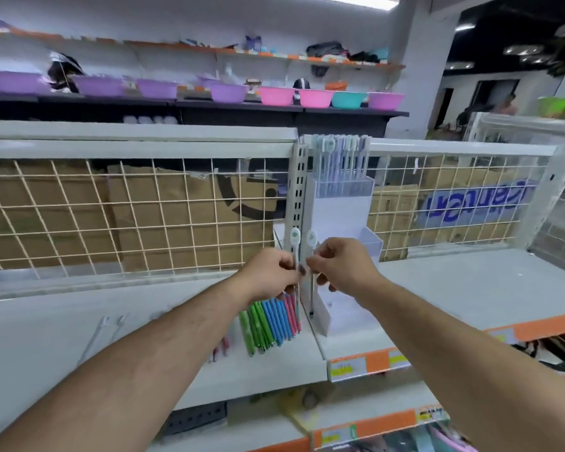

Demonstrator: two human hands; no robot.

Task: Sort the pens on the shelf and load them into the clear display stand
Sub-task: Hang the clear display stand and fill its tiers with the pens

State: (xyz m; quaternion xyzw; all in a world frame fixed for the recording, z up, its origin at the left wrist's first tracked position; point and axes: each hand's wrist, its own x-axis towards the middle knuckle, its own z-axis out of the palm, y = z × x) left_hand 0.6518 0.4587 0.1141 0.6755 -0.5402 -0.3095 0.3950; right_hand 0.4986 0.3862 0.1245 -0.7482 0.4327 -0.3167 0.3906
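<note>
Gripping left hand (268, 272): fingers curled round fanned green, blue, pink pens (271, 324).
Right hand (343, 265): fingers pinching one white-capped pen (312, 239), upright.
Clear display stand (340, 203): on shelf (454, 288), just behind hands.

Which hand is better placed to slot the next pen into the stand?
Likely right: the right hand pinches one pen at the clear display stand; the left hand grips the pen bundle.

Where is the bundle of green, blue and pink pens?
In the head view, just left of centre: the left hand grips the bundle, which hangs above the shelf, left of the stand.
</note>
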